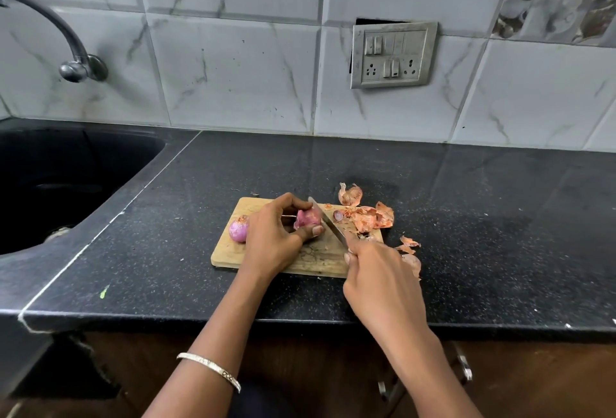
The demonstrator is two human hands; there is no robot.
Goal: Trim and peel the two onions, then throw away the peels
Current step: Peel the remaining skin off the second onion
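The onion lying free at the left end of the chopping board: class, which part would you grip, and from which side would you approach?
Grip the free onion across its round middle, coming from above and its open left side. Its rounded flanks are exposed there, while the left hand, holding the other onion, crowds its right. The knife works further right, so that approach stays clear of the blade.

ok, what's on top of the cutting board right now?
On the cutting board: two onions, one lying free at its left, one in the left hand; the knife in the right hand; peels and a cut end at right. The hands cover the board's middle.
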